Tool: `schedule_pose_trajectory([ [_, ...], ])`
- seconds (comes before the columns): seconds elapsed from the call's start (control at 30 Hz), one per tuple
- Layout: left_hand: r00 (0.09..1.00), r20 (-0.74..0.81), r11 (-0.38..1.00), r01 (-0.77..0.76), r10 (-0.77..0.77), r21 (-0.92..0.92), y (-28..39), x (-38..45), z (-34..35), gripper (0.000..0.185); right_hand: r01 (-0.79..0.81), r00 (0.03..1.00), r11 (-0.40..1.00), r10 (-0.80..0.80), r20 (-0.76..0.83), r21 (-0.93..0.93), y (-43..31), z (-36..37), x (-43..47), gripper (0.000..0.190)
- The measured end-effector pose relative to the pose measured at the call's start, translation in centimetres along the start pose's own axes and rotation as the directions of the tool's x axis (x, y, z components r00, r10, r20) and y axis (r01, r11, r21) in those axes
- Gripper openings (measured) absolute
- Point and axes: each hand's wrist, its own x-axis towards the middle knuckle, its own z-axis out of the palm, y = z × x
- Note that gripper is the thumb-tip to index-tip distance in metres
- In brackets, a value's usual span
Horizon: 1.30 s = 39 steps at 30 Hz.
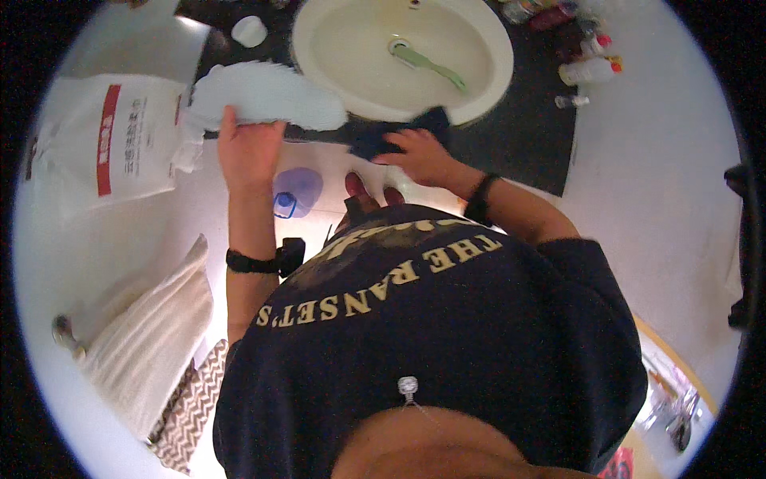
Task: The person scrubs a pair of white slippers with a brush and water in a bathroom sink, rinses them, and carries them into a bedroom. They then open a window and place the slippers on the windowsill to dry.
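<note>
A light-blue, fluffy-edged cloth or pad (269, 96) lies along the counter's front edge, left of the basin. My left hand (250, 143) grips its near edge, the thumb on top. Just below the basin's rim, my right hand (419, 152) rests on a dark, crumpled cloth (374, 136); its fingers are slightly bent over the fabric, and how firmly they hold it cannot be told. In the oval washbasin (497, 66) a green-handled brush (428, 64) lies with one end by the drain.
Several bottles (589, 72) stand at the dark counter's (538, 138) right side. A white cup-like item (249, 31) is at the back left. A white tissue bag (137, 143) hangs at left, above a beige towel (155, 335). A bluish jug (299, 188) stands on the floor.
</note>
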Motion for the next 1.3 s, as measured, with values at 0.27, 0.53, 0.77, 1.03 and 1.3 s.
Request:
schedule_pose_trajectory([
  [0.27,0.958,0.256,0.981,0.163,-0.131,-0.108,-0.1,-2.7,0.0,0.051,-0.731,0.682,0.683,0.73,0.031,0.008,7.9,-8.3,-14.5,0.049],
  [0.53,0.996,0.088,0.999,0.002,0.003,-0.05,1.3,-1.9,-2.5,0.053,-0.154,0.925,0.819,0.317,-0.211,0.552,4.9,-9.9,9.0,0.035],
  [0.77,0.939,-0.179,0.953,-0.273,0.294,0.135,3.6,-1.9,-6.7,0.053,0.348,0.93,0.621,-0.325,-0.173,0.702,-5.7,-5.4,28.7,0.068],
  [1.03,0.718,-0.35,0.797,-0.503,0.601,0.336,7.2,-0.7,-10.9,0.062,0.458,0.737,0.492,-0.676,-0.007,0.74,-9.5,1.7,41.1,0.078],
  [1.3,0.447,-0.526,0.648,-0.701,0.724,0.297,6.7,-3.5,-15.8,0.059,0.113,0.346,0.218,-0.923,0.167,0.969,-16.3,8.9,46.9,0.074],
])
